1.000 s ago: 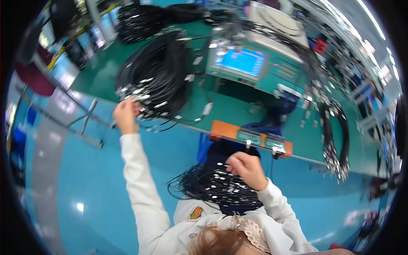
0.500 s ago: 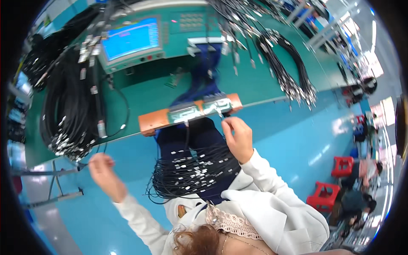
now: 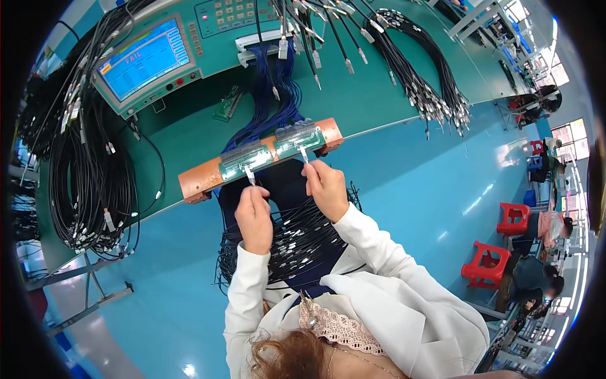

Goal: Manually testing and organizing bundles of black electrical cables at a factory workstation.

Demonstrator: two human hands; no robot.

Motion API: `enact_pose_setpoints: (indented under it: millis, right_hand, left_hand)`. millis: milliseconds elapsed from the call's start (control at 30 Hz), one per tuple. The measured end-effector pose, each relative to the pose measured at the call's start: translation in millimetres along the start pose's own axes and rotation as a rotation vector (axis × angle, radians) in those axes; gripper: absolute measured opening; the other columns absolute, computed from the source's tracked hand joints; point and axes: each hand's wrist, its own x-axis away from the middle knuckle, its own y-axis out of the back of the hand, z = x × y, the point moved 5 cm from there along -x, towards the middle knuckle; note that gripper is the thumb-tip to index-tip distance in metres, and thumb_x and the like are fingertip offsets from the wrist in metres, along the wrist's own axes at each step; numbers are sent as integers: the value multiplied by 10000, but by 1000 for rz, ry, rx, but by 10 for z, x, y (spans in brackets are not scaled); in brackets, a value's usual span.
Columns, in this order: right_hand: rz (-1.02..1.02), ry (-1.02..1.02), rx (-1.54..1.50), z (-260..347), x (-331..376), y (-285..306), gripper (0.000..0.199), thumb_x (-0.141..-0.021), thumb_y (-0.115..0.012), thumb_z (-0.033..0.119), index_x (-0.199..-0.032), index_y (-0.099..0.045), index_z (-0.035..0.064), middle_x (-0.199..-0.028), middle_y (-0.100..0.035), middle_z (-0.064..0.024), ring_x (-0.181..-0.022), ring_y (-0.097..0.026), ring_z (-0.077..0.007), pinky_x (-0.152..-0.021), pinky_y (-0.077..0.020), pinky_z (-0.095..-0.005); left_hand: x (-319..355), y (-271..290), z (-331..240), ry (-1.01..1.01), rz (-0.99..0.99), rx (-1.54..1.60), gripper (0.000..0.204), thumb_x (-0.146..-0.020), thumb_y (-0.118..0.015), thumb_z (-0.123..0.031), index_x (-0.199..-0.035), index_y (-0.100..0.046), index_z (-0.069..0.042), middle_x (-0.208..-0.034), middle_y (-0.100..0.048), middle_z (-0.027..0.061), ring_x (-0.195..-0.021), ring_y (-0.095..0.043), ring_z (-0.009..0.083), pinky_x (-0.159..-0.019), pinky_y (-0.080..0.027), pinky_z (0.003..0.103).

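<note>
At the circuit boards (image 3: 233,170), both hands (image 3: 255,222) (image 3: 329,191) on white connectors (image 3: 250,176).

The boards (image 3: 236,167) are green, block (image 3: 197,180) orange, trousers (image 3: 317,266) apparently navy.

Screen (image 3: 145,62): we read one short word in large red capitals, upper half, on blue; smaller lines around it too fine for us. Keypad (image 3: 230,15): key marks we can't make out. Green boards (image 3: 231,168): pale print, too small for us.
</note>
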Motion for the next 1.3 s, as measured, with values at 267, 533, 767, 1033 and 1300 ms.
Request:
enact_pose_setpoints:
  millis: [267,533,767,1033,1300]
  right_hand:
    - [227,-26,-232,299,249,197,165,-909,-512,76,-839,-616,-31,-729,-613,-84,-602,-572,-119,-553,-451,-243]
    - [228,475,-135,1230,314,346,126,-855,-510,-9,-906,-622,-36,-1058,-596,-164,-884,-580,-237,-752,-470,-310]
    - [193,483,-578,1712,484,546,202,-894,-492,28,-1062,-570,-52,-1058,-581,-168,-938,-575,-266,-790,-478,-329]
    - [-34,815,-232,2143,686,709,229,-731,-670,-20,-942,-588,11,-1008,-611,-139,-895,-580,-276,-782,-475,-348]
    - [-144,406,-1030,1740,308,1723,233,-989,-425,220,-958,-528,13,-623,-381,12,-527,-305,-49,-461,-284,-195]
  left_hand:
    - [407,-6,-312,114,183,297,227,-984,-416,-171,-922,-548,3,-768,-565,25,-618,-425,56,-589,-355,186]
    - [554,-112,-867,-4,482,723,246,-997,-361,-139,-1076,-508,41,-1105,-546,117,-902,-604,181,-860,-494,305]
    - [684,88,-1585,-410,330,414,188,-947,-465,-77,-1027,-582,46,-1052,-578,114,-959,-565,201,-830,-462,303]
    - [950,184,-2088,-916,-200,-327,279,-712,-626,59,-991,-619,59,-1051,-601,153,-924,-566,311,-757,-478,346]
    - [1325,1278,-2406,-1049,-866,-307,117,-880,-487,57,-991,-470,27,-990,-535,187,-822,-597,276,-760,-518,361]
